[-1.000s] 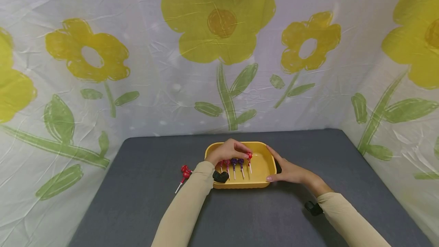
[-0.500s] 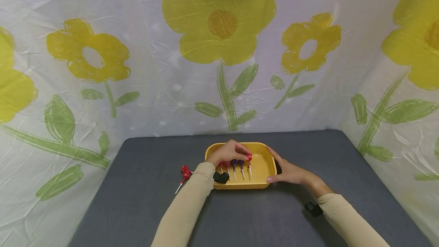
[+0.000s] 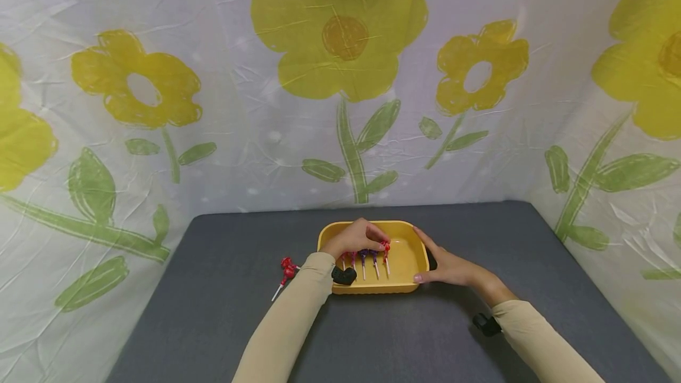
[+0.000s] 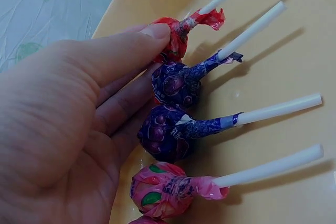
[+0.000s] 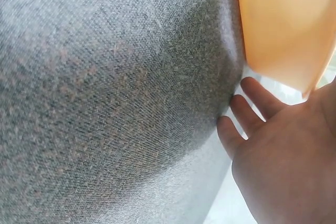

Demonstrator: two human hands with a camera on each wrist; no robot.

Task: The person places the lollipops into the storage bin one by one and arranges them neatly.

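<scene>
My left hand (image 3: 355,237) reaches into the yellow tray (image 3: 407,256) and pinches the red-wrapped lollipop (image 4: 177,40) by its head, between thumb and fingers. Beside it in the row, two purple lollipops (image 4: 169,132) and pink ones (image 4: 160,190) lie with their white sticks toward the near side. The red one is at the right end of this row. My right hand (image 3: 448,266) rests against the tray's right end, its thumb at the near corner and its fingers stretched toward the far one. In the right wrist view several fingers extend straight below the tray's rim.
More red lollipops (image 3: 288,269) lie on the dark grey table (image 3: 239,253) left of the tray, partly behind my left forearm. Behind the table's far edge hangs a white cloth (image 3: 239,152) with yellow flowers.
The red lollipop has shifted slightly left and down, closer to the purple one, still pinched by my left hand. My right hand and the tray have stayed in place.
</scene>
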